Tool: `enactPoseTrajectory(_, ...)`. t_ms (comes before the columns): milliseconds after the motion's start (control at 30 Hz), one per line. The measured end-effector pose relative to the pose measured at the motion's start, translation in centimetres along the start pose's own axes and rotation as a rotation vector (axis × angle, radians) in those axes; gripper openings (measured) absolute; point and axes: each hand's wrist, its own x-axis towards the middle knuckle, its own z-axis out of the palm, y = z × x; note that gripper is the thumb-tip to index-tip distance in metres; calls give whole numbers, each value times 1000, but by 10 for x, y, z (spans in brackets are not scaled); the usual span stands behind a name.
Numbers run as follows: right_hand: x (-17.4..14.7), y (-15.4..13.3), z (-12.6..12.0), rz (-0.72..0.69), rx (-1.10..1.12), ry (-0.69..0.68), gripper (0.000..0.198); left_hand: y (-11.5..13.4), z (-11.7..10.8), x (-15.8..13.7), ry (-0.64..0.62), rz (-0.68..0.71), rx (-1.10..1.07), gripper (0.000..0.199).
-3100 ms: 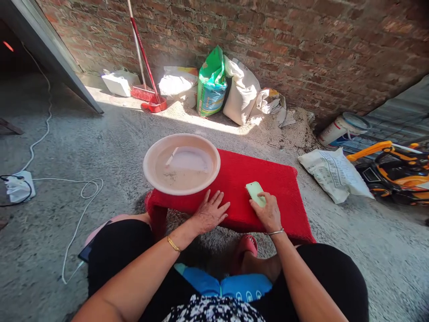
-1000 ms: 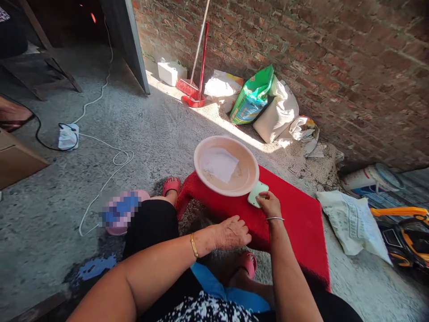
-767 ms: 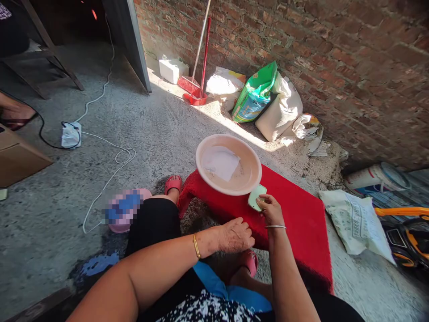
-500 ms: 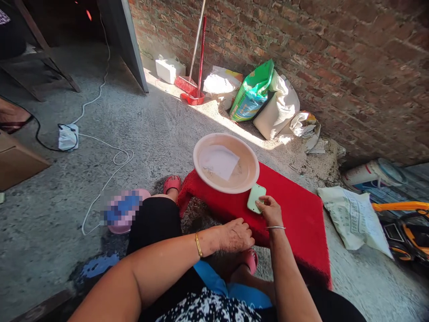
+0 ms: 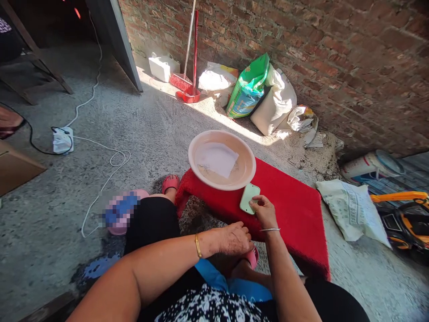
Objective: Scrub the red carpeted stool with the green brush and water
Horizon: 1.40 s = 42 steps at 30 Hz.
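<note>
Right hand: fingers clamped on pale-green case | red surface lay beneath | basin (water inside) stood far-left | left hand: curled, couldn't tell fingers' closure

Red broom and dustpan at my feed's upper centre, green sack and beige sack right of them by the brick wall, power strip I see at left, cardboard box at left edge, white bucket at right
</note>
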Motion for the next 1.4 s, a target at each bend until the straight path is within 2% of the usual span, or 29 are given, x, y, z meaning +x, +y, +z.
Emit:
enactPoseTrajectory(67, 1, 4, -15, 6, -17, 23, 44, 1, 1, -2, -13, -8, -4, 14)
enactPoseTrajectory(133, -2, 5, -21, 37, 13, 22, 46, 1, 4, -5, -13, -24, 2, 16)
enactPoseTrajectory(333, -18, -5, 13, 85, 123, -98, 44, 2, 20, -6, 36, -7, 0, 17)
enactPoseTrajectory(400, -18, -4, 13, 55, 90, -84, 42, 3, 23, -4, 49, 8, 1, 17)
enactPoseTrajectory(600, -16, 15, -42, 49, -28, 15, 44, 4, 16, -3, 27, -3, -10, 18)
enactPoseTrajectory(667, -21, 17, -50, 58, -13, 47, 43, 3, 14, -5, 27, -5, -11, 17)
enactPoseTrajectory(733, -28, 15, -42, 75, 51, 39, 44, 2, 14, -7, 18, -1, -16, 16)
enactPoseTrajectory(833, -37, 7, -13, 118, 151, -42, 44, 2, 16, -6, 0, 20, -18, 16)
enactPoseTrajectory(933, -39, 3, 4, 116, 173, -106, 41, 4, 11, -3, 17, 100, -28, 14)
enactPoseTrajectory(1000, -36, 6, -5, 83, 161, -95, 40, 3, 1, -1, 53, 177, -47, 13)
enactPoseTrajectory(1067, -32, 15, -28, 62, 132, -44, 40, -3, -12, 0, 103, 203, -49, 15)
enactPoseTrajectory(1133, -30, 26, -58, 71, 105, 31, 42, -17, -24, 0, 154, 122, -10, 20)
enactPoseTrajectory(1200, -29, 36, -84, 92, 106, 109, 45, -36, -31, -1, 194, -80, 65, 21)
enactPoseTrajectory(1267, -29, 42, -99, 107, 131, 168, 48, -54, -33, 0, 210, -292, 133, 22)
enactPoseTrajectory(1300, -29, 42, -101, 106, 147, 183, 49, -61, -33, 1, 215, -352, 161, 23)
enactPoseTrajectory(1333, -29, 42, -100, 98, 161, 191, 50, -66, -34, 2, 224, -366, 188, 26)
enactPoseTrajectory(1400, -28, 38, -93, 74, 168, 184, 50, -67, -40, 4, 264, -266, 237, 29)
